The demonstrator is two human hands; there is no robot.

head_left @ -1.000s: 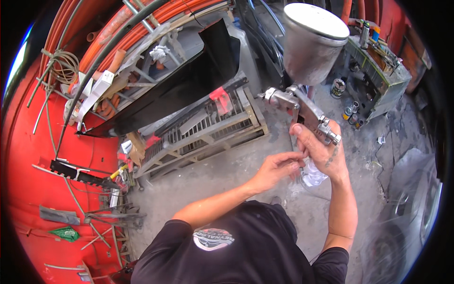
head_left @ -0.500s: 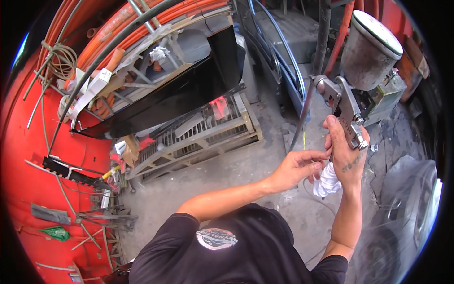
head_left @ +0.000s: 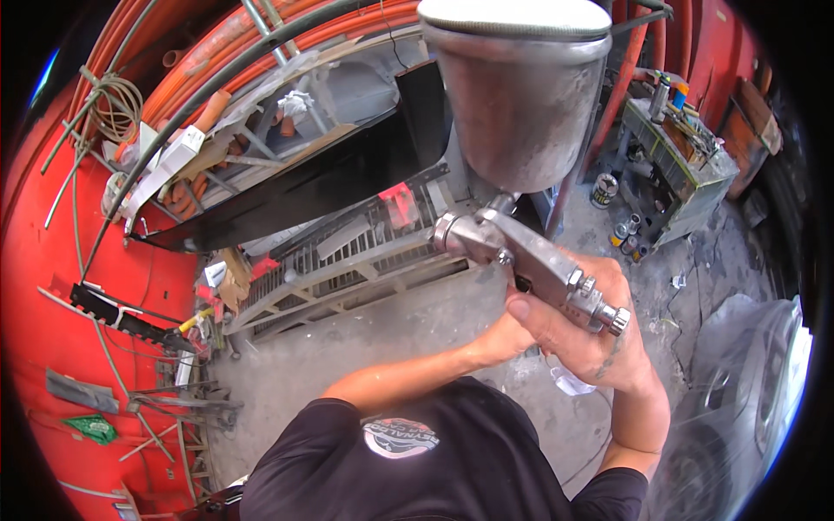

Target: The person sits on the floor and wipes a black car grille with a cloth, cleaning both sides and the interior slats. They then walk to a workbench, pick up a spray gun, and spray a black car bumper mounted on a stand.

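A metal paint spray gun with a large grey cup on top is held up in front of me. My right hand is wrapped round its handle, the nozzle end pointing left toward a black car panel. Behind the right hand lies my left hand; its fingers are hidden there, so its grip does not show. White cloth hangs below the right hand, and what holds it is out of sight.
The black panel rests on a rack at the left, above a slatted metal frame. A cluttered workbench stands at the right, cans on the floor beside it. A plastic-covered car is at the lower right. Red wall at left.
The spray gun and my right hand have moved left and closer, the cup now covering the upper middle. My left hand has shifted slightly left, its fingers now behind the right hand.
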